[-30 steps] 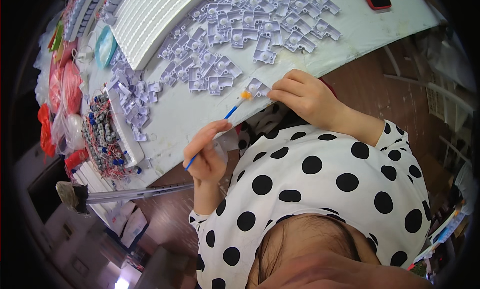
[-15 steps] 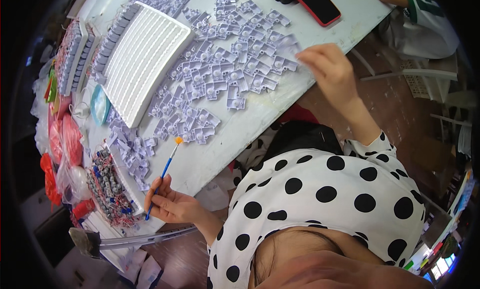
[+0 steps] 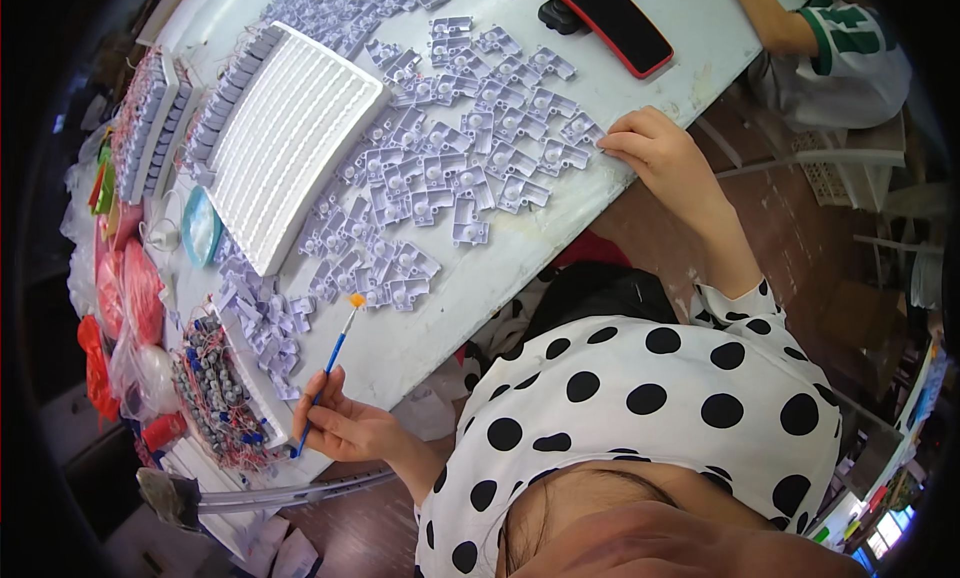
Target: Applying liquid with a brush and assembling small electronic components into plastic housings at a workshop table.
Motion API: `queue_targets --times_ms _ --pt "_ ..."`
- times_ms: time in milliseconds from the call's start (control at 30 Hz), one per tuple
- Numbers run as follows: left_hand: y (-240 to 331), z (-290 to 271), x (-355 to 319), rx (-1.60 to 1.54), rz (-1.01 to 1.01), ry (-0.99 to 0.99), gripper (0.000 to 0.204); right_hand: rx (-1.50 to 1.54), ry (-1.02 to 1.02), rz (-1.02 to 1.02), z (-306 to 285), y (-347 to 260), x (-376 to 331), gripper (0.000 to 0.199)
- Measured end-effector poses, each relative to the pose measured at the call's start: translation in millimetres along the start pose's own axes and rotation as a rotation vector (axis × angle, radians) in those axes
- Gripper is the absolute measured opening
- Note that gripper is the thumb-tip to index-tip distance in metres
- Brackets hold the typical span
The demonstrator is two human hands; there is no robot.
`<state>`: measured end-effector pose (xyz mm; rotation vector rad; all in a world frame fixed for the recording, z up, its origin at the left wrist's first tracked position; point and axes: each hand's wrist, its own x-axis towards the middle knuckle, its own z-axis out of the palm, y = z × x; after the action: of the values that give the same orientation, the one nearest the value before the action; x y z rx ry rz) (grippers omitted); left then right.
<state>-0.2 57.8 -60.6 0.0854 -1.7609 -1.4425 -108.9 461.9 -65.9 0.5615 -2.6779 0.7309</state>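
Observation:
A thin paintbrush (image 3: 338, 346) with a blue handle and orange bristles sits in the closed fingers of my left hand (image 3: 345, 425). Its tip is beside the nearest pale lilac plastic housings. At the right end of the spread of housings, my right hand (image 3: 655, 153) has its fingertips pinched together at the corner of one small plastic housing (image 3: 582, 130). Many similar housings (image 3: 468, 178) lie spread over the table, most with a round white knob showing. The undersides of my right fingertips are hidden.
A white ribbed tray (image 3: 295, 143) lies left of the housings. Wired grey parts (image 3: 215, 378) are heaped at the table's left end, near a blue-rimmed dish (image 3: 201, 226). A red-edged phone (image 3: 615, 28) lies at the back, and another person's arm (image 3: 775, 18) shows at far right.
My right hand has closed in on the right edge of the spread, where a blurred housing now lies sharp at its fingertips. My left hand keeps the paintbrush. The whole view has shifted slightly.

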Motion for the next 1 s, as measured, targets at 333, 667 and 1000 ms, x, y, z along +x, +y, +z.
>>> queue_targets --times_ms 333,667,1000 --pt "0 4 -1 0.104 0.004 0.045 0.023 -0.052 0.066 -0.092 -39 5 76 0.022" --pt "9 1 -4 0.133 0.016 0.103 0.024 -0.818 -0.168 -0.071 47 103 241 0.015" --pt "10 -5 -10 0.141 0.011 0.105 0.022 -0.358 -0.087 -0.108 7 -1 182 0.016"
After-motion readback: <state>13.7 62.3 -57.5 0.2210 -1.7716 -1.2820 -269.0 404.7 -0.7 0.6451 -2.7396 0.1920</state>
